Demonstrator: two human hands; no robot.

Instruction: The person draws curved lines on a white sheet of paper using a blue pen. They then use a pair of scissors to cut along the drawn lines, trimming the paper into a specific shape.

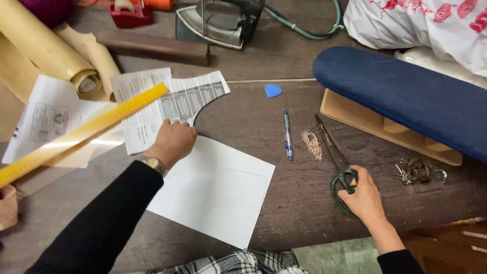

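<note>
My left hand [174,141] presses flat on the curved-cut printed paper sheet [167,101] at centre left of the dark wooden desk [294,203]. My right hand [362,195], lower right, closes around the green-handled steel scissors [335,152]; I judge cutting is next, needing them lifted to the paper.

- I am reaching my left hand [173,141] forward, knuckles up, fingers curled under and pressing down flat.
- My left arm is stretching in from the lower left in a black sleeve, a watch showing at the wrist.
- I am curling my right hand [362,195] closed, fingers gripping, wrist angling in from the lower right.
</note>
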